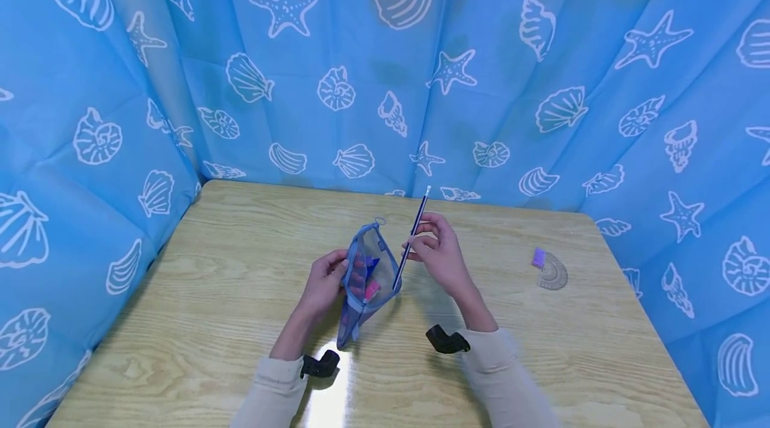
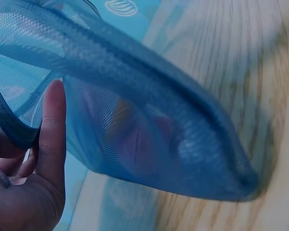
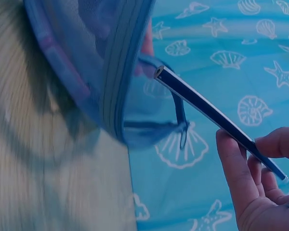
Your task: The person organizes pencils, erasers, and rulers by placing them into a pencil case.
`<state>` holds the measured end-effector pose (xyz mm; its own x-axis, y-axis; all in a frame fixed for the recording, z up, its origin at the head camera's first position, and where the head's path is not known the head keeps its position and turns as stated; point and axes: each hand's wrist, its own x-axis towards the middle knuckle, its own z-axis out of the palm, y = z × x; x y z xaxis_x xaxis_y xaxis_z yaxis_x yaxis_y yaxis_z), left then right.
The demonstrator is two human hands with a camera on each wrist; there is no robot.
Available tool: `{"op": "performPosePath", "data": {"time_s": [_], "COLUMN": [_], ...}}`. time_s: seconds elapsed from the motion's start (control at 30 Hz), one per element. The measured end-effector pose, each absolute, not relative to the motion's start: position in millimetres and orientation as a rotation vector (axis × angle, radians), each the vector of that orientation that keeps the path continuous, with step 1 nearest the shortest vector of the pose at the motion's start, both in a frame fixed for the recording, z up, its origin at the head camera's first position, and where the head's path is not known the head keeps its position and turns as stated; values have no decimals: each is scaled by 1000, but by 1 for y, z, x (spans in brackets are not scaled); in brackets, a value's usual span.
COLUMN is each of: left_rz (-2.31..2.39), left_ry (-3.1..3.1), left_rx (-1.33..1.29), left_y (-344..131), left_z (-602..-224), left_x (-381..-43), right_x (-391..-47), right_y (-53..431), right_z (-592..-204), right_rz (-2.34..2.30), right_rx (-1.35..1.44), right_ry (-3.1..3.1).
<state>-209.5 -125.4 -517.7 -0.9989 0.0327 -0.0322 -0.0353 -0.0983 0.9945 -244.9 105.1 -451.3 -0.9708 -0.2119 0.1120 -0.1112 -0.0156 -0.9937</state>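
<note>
My left hand (image 1: 323,282) grips the edge of a blue mesh zip pouch (image 1: 345,331), holding its mouth wide. Inside the pouch lie a pink item (image 1: 372,289) and a dark blue item (image 1: 371,266), whose kinds I cannot tell. Between thumb and fingers, my right hand (image 1: 442,254) pinches a dark blue pencil (image 1: 419,212) with a white end pointing up. The pencil's lower end is at the pouch's mouth in the head view. Up close in the right wrist view, the pencil (image 3: 202,103) shows an unsharpened end beside the zip edge.
A clear protractor (image 1: 555,273) and a small purple block (image 1: 538,257) lie on the right part of the wooden table (image 1: 240,247). A blue curtain (image 1: 337,33) with white shells and starfish stands behind the table and along its sides.
</note>
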Motion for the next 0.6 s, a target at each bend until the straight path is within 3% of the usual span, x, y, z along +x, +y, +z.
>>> {"op": "performPosePath", "data": {"time_s": [0.6], "left_rz": [2232], "left_ry": [2197], "left_rx": [3], "left_y": [-119], "left_z": [-515], "left_x": [-209], "right_x": [-226], "right_y": [73], "right_z": [-462], "right_rz": [-2082], "right_rx": [-272], "right_ry": [2155]}}
